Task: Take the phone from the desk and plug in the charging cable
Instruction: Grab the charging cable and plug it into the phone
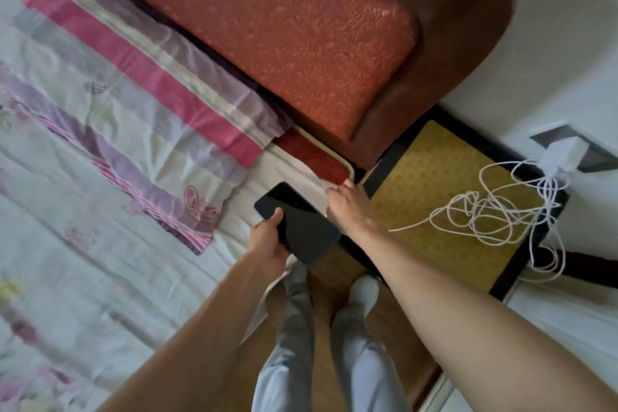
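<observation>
A black phone [301,227], screen dark and facing up, lies in my left hand [267,244] over the bed's edge, thumb on its left side. My right hand [351,211] is just right of the phone's top end, fingers pinched together near the bed corner. A white charging cable [485,214] lies in a tangle on the yellow-topped bedside desk [434,170]. One strand runs left to my right wrist and disappears under the hand, so its plug is hidden. The cable's other end goes into a white charger [565,154] plugged in the wall.
A bed [100,244] with a pale floral sheet fills the left. A striped pink and purple pillow [150,84] lies against the red padded headboard [267,27]. My legs and white socks [364,291] stand on the wooden floor between bed and desk.
</observation>
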### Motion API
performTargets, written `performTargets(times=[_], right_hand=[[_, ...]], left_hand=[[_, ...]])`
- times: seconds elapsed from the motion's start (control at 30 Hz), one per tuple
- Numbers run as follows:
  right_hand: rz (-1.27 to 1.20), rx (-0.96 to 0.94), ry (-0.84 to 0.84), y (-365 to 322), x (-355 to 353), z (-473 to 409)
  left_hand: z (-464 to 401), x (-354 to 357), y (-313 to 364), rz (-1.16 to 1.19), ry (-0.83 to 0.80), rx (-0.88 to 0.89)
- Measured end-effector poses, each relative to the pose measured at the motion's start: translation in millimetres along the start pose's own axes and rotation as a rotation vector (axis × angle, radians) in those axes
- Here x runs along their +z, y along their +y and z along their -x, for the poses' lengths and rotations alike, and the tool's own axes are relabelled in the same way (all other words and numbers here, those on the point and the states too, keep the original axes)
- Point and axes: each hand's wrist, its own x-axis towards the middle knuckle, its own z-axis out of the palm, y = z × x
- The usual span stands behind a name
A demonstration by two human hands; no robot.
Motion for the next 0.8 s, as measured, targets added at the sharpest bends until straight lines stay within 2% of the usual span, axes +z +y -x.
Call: performTargets(times=[0.1, 0.2, 0.27, 0.33, 0.47, 0.6, 0.8], right_hand=[[0.197, -0.027, -0.168, -5.0, 11.7, -3.1], [0.132, -0.076, -0.134, -7.5, 8.8, -3.9], [0.010, -0.061, -0.107, -5.8, 0.9, 1.4], [-0.212, 0.001, -0.061, -0.1, -11.3, 11.7], [-0.554, 0.177, 0.113, 16.8, -52.3, 44.0], [-0.647, 0.208, 0.273, 42.5, -100.4, 95.1], [-0.941, 0.186, 0.366, 52.4, -158.1, 189.4]], left_hand=[[-2.0, -1.8, 1.7, 0.031, 0.003, -0.021], [2.3, -0.3, 6.5, 0.061, -0.003, -0.030], [8.0, 3.0, 11.3, 0.070, -0.013, -0.025], [16.2, 6.4, 16.0, 0.069, -0.005, -0.010], [44.0, 20.7, 23.7, 0.114, 0.033, -0.011], [81.5, 46.9, 25.8, 0.215, 0.018, -0.087], [133.0, 88.3, 21.6, 0.294, -0.111, -0.151]])
